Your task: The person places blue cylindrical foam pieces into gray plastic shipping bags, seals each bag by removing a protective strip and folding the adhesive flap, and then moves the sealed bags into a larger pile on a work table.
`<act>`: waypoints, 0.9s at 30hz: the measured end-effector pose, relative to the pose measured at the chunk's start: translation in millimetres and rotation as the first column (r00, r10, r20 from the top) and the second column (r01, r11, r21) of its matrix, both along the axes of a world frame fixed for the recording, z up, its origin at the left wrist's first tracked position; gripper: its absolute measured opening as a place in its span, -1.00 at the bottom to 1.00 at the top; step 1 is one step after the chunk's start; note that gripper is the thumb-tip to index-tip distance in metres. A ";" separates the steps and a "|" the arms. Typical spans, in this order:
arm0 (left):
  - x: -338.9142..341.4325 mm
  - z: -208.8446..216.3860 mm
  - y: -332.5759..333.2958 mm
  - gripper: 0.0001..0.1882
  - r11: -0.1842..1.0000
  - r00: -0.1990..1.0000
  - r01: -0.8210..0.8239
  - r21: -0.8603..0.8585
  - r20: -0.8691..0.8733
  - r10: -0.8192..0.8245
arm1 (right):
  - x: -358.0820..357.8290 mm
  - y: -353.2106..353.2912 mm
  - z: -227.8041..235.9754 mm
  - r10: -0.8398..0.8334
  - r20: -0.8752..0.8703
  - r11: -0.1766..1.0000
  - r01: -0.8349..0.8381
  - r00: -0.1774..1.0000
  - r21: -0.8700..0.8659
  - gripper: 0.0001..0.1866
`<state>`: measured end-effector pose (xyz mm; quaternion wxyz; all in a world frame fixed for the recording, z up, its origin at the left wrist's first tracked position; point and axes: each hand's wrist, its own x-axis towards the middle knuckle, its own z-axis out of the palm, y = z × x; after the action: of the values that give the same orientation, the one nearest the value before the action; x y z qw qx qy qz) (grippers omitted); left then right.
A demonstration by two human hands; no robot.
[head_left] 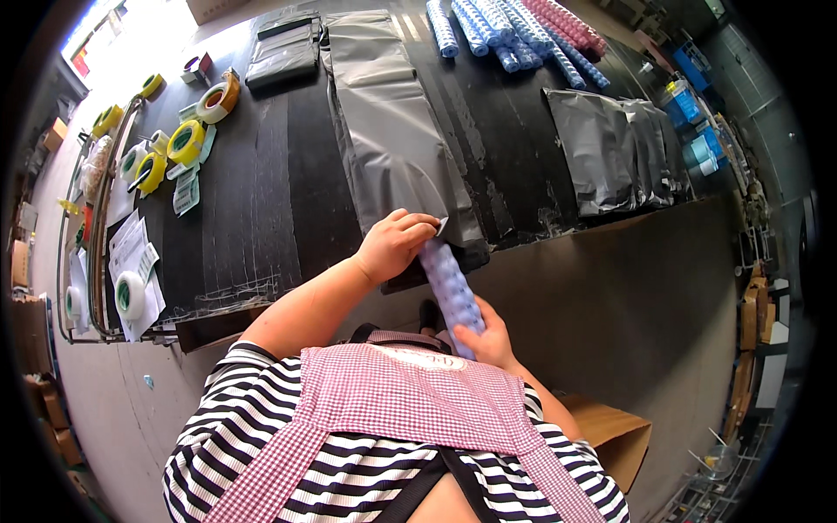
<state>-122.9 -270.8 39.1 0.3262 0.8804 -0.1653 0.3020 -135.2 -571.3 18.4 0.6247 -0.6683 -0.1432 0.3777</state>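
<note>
- Blue roll (450, 292) judged light and soft; gripped at lower end by right hand (486, 338).
- Grey bag (392, 131) mouth pinched by left hand (394, 246); film thin, slippery.

Table layout, seen from above the person's chest.

Long bag (388, 131) lies down the middle of the table (261, 200), its near end at the table's front edge. Left hand (394, 246) sits on that near end, fingers (425, 224) at the bag's mouth; right hand (488, 338) is nearer the body, off the table. Roll (450, 292) runs between the two hands, far end at the bag's mouth. Tape rolls (187, 139) cluster at the table's left side, papers (131, 248) in front of them. Pile of rolls (523, 30) at the far edge, right of the long bag. Stack of bags (610, 152) at the right; folded bags (283, 52) at far left of the long bag. Cardboard box (615, 436) on the floor, lower right.
</note>
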 end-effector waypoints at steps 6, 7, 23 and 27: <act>-4.1 -18.0 2.0 -0.84 0.998 0.998 -0.021 -0.058 -0.064 0.017 | 27.3 62.6 4.3 0.038 0.381 0.996 -0.067 0.924 0.063 0.11; -5.3 -23.7 1.7 -0.85 0.995 0.997 -0.033 -0.091 -0.076 0.026 | 31.4 67.1 3.0 0.089 0.591 0.990 -0.003 0.802 -0.144 0.15; -20.6 -28.9 6.0 -0.81 0.987 0.986 -0.125 -0.099 -0.127 0.112 | 133.8 186.9 -16.0 0.177 0.981 0.887 0.419 0.085 -0.196 -0.13; -36.8 -19.9 -1.7 -0.51 0.934 0.909 -0.358 0.013 -0.225 0.352 | 123.2 150.5 -7.1 0.177 0.874 0.855 0.370 0.453 -0.365 -0.04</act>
<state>-159.7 -272.6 19.2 0.2949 0.9194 0.0394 0.2574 -12.0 -420.8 11.2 0.2786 -0.9109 -0.3017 -0.0407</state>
